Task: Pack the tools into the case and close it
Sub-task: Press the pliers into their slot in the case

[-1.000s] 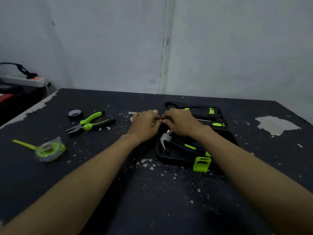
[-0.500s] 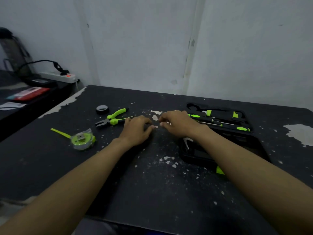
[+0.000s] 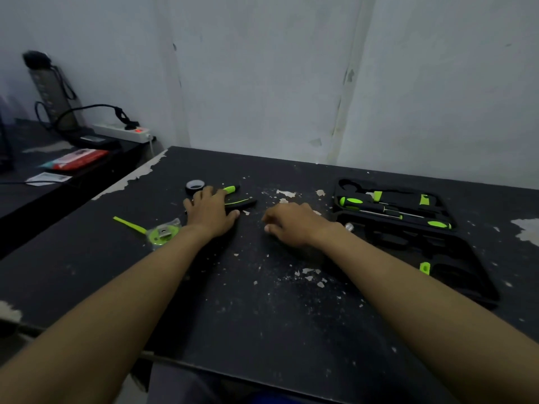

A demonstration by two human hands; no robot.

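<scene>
An open black tool case (image 3: 466, 272) lies at the right of the dark table (image 3: 262, 330), with green-handled screwdrivers (image 3: 379, 207) in its far half and a hammer head (image 3: 349, 227) peeking out by my right wrist. My left hand (image 3: 211, 212) lies flat over the green-and-black pliers (image 3: 240, 199), whose handles stick out to the right; I cannot tell whether it grips them. A black tape roll (image 3: 194, 185) sits just behind it. A green tape measure (image 3: 162, 233) with its tape pulled out lies left of my left wrist. My right hand (image 3: 291, 225) rests loosely curled on the table, holding nothing.
White paint flakes (image 3: 309, 275) litter the tabletop. A side shelf at the left holds a power strip (image 3: 122, 132), cables and a red packet (image 3: 78, 158). The wall stands close behind the table.
My left hand has moved left from the case onto the pliers. My right hand has come off the case edge onto the table. The view has swung left.
</scene>
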